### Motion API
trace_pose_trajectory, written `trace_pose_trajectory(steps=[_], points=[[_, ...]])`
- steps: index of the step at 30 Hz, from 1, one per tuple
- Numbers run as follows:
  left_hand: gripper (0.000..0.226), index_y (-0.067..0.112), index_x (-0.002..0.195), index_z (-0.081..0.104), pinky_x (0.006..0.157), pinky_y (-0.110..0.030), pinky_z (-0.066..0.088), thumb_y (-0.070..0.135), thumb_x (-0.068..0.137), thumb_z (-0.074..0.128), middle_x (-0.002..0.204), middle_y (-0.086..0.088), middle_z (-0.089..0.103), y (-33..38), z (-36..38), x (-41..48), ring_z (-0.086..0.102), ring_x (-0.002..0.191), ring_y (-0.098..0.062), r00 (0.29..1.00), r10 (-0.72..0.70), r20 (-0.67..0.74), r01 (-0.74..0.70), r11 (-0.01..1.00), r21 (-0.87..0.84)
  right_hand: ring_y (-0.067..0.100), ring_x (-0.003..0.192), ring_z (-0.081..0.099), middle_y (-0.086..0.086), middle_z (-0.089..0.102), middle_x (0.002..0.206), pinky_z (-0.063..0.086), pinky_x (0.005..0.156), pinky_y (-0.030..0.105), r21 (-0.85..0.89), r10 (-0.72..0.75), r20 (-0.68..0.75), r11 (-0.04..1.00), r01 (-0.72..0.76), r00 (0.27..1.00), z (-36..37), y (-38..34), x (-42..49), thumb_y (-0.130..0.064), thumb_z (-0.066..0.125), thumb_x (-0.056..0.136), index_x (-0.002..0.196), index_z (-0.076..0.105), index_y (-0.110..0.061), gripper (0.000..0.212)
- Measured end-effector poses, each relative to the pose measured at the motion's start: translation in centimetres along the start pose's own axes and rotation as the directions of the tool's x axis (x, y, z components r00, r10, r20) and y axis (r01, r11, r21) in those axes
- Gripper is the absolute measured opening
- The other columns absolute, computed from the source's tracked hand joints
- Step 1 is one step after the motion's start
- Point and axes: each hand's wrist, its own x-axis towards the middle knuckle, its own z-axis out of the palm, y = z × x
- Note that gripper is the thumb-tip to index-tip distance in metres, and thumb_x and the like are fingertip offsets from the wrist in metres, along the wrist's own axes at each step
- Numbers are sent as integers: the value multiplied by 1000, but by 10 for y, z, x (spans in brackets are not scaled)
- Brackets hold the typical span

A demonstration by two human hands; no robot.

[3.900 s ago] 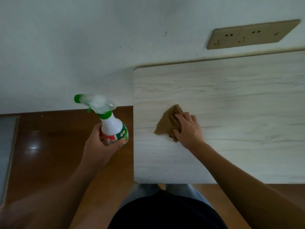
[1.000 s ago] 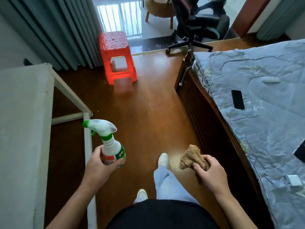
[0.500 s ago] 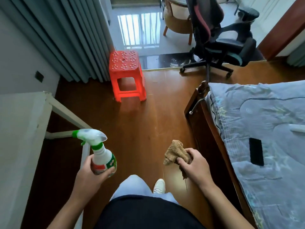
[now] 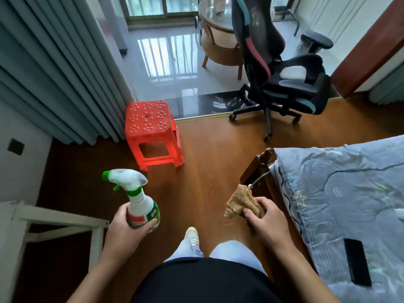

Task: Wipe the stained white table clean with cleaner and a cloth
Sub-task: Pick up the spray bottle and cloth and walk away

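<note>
Turned further from the white table [image 4: 13, 217] than before, left hand [image 4: 125, 226] gripping spray bottle [image 4: 142, 206], label unreadable, right hand [image 4: 265, 219] pinching brown cloth [image 4: 241, 202].

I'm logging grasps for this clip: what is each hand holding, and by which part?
Left hand grips the spray bottle around its body, below the trigger. Right hand pinches the brown cloth at one bunched end.

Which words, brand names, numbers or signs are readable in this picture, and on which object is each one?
No text can be read.
Spray bottle in the left hand: red and green label, print too blurred.
Gaming chair: faint backrest emblem, illegible.
Red stool: flower pattern only.
Cloth in the right hand: none.
</note>
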Motion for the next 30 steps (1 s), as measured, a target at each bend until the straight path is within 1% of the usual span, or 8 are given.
trace_pose_trajectory(steps=[5, 10, 13, 16, 19, 23, 26, 30], points=[[68, 39, 120, 57, 76, -25, 50, 44, 64, 96, 107, 13, 70, 71, 12, 93, 68, 97, -6, 994, 88, 68, -88, 996, -3, 8, 84, 65, -11, 67, 94, 54, 74, 36, 29, 65, -29, 998, -64, 997, -18, -3, 69, -40, 78, 82, 101, 65, -32, 24], [68, 39, 120, 58, 76, -20, 49, 41, 64, 96, 108, 13, 70, 121, 33, 165, 68, 97, -4, 996, 76, 49, -75, 997, -21, 4, 85, 64, -15, 67, 93, 50, 72, 30, 15, 63, -8, 998, -63, 998, -22, -8, 157, -41, 79, 80, 97, 62, -36, 24], [68, 37, 120, 59, 77, -22, 50, 42, 63, 97, 107, 12, 70, 137, 44, 195, 68, 97, -5, 1000, 15, -9, -15, 999, -37, 3, 83, 63, -13, 67, 91, 47, 70, 28, -6, 25, 70, 1000, -24, 997, -20, -22, 223, -44, 78, 81, 96, 62, -36, 23], [66, 35, 116, 59, 76, -22, 48, 40, 62, 98, 104, 12, 70, 149, 52, 213, 67, 95, -3, 992, -60, -111, 57, 998, -32, 4, 84, 62, -14, 64, 93, 47, 71, 27, -30, -72, 175, 996, 79, 982, -20, -49, 292, -44, 76, 81, 96, 63, -34, 22], [63, 33, 116, 60, 75, -24, 47, 38, 65, 97, 102, 12, 71, 155, 55, 220, 66, 96, -3, 963, -161, -217, 148, 986, -73, 4, 83, 61, -13, 62, 92, 50, 73, 32, -70, -173, 308, 976, 204, 935, -15, -84, 350, -45, 74, 79, 96, 63, -33, 23], [62, 31, 118, 61, 77, -29, 50, 35, 67, 96, 103, 9, 73, 156, 49, 222, 69, 95, -7, 898, -315, -306, 268, 945, -186, 8, 84, 61, -11, 63, 94, 52, 77, 35, -102, -289, 485, 918, 382, 825, 5, -135, 408, -43, 73, 79, 101, 64, -31, 26], [62, 32, 118, 60, 74, -28, 50, 35, 67, 96, 101, 10, 73, 158, 42, 223, 67, 92, -4, 839, -378, -392, 320, 925, -207, 9, 83, 60, -10, 63, 92, 52, 76, 35, -75, -367, 546, 874, 480, 754, 28, -170, 440, -43, 74, 78, 100, 65, -29, 27], [61, 31, 117, 63, 81, -35, 54, 32, 66, 97, 103, 8, 73, 150, 36, 231, 69, 95, -9, 767, -470, -438, 372, 881, -294, 9, 80, 59, -9, 62, 89, 52, 73, 35, -62, -391, 627, 837, 544, 673, 66, -205, 465, -43, 74, 78, 98, 64, -29, 26]])
